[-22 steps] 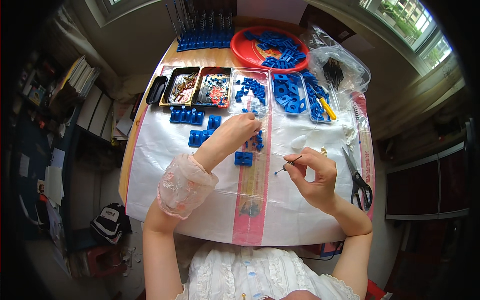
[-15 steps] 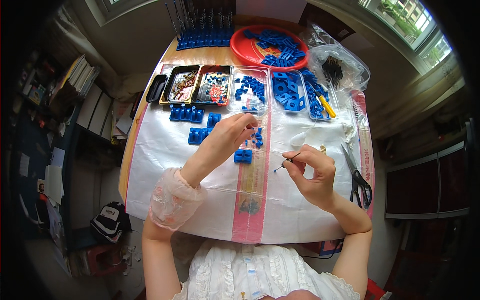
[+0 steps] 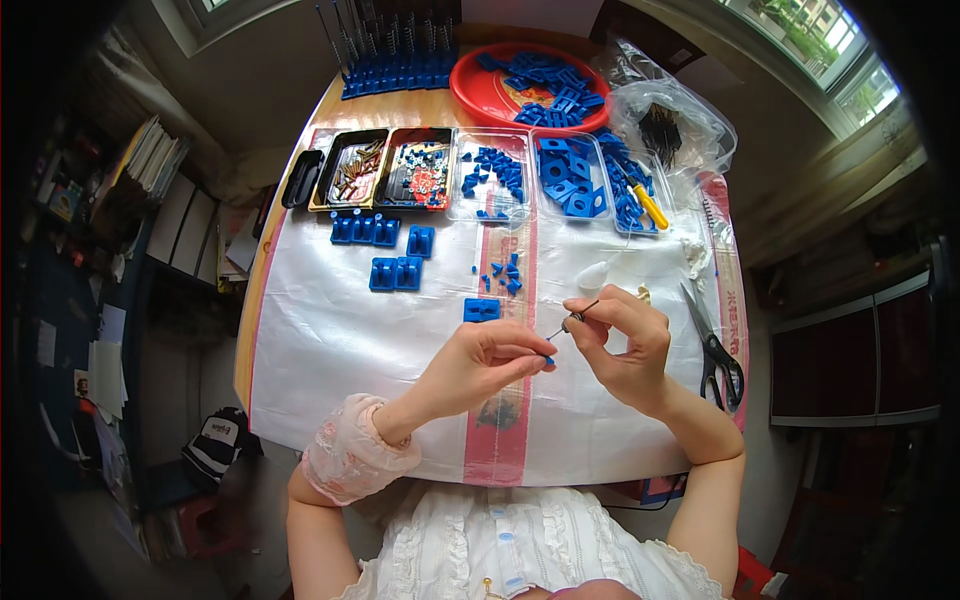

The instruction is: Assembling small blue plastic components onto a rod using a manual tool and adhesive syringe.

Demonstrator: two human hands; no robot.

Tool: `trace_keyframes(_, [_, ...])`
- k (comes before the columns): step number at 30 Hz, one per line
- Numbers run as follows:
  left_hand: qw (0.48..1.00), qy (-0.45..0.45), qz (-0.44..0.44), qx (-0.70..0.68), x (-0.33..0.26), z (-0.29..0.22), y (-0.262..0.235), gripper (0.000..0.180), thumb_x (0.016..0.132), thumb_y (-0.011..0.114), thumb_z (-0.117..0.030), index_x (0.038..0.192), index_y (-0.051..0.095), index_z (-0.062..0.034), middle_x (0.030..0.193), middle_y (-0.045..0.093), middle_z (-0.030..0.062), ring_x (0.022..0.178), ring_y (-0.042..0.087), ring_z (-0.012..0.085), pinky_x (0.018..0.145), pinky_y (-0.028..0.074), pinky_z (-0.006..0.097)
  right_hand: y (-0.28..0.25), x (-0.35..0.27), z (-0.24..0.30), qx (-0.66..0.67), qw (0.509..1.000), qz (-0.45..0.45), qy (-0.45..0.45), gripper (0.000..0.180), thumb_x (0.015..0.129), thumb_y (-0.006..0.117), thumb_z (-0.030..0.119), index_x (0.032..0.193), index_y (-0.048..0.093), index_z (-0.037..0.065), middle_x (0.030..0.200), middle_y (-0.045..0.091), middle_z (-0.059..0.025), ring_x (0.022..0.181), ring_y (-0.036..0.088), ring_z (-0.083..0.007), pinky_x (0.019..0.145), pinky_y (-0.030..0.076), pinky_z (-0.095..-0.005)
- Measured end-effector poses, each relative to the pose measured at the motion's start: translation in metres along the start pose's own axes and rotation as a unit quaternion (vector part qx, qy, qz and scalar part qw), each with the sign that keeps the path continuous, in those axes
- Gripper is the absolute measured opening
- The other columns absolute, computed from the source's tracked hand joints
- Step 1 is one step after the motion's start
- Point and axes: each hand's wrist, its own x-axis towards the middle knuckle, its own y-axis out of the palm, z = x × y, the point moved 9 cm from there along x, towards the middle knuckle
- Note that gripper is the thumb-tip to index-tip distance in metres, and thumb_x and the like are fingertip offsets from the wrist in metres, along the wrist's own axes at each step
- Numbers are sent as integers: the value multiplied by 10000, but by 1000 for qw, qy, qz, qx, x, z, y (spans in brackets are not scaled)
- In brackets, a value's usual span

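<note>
My right hand [image 3: 628, 350] pinches a thin dark metal rod [image 3: 590, 308] with something coiled or dark around its middle. The rod slants down to the left. At its lower end, my left hand [image 3: 465, 368] pinches a small blue plastic piece [image 3: 549, 360]; the fingertips partly hide how the two meet. Beyond my left hand sits a blue plastic block [image 3: 482, 310] with raised lugs. Several loose small blue pieces [image 3: 512, 275] lie a little farther off.
Across the table's far side stand a black tray [image 3: 322, 200] of brass-coloured pins and clear boxes [image 3: 488, 216] of blue parts. Behind is a red basin [image 3: 468, 95]. Scissors [image 3: 715, 360] lie at right, and a yellow-handled tool [image 3: 650, 208] rests on a box.
My left hand has come back from the loose blue pieces toward me and now meets the rod's lower end with a small blue piece. The right hand stays nearly in place.
</note>
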Motion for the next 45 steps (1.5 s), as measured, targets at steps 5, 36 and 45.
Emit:
trace_keyframes(5, [997,-53,14,-63,4,27,3,205,1041,648,-34,1235,679,24,1111,733,75,1051,746,188,958,607,293,0,1,0,-7,1000,-5,0,223,814,801,-69,1021,758,4,714,631,-44,558,549,-101,494,398,-262])
trace_keyframes(36, [933,-139,-35,-331,9,62,-8,272,1000,726,-77,1258,654,-30,1166,676,59,1059,681,103,929,577,189,-1,-6,-1,-12,999,-31,-29,256,799,804,-80,1032,751,12,725,627,-41,548,532,-99,484,382,-259])
trace_keyframes(45, [938,-118,-40,-324,11,64,-11,194,985,729,-35,1172,677,-38,1134,685,29,1027,656,91,937,535,211,0,-5,-1,-12,999,-36,-33,249,796,805,-79,1021,747,7,722,624,-40,547,533,-98,481,377,-262])
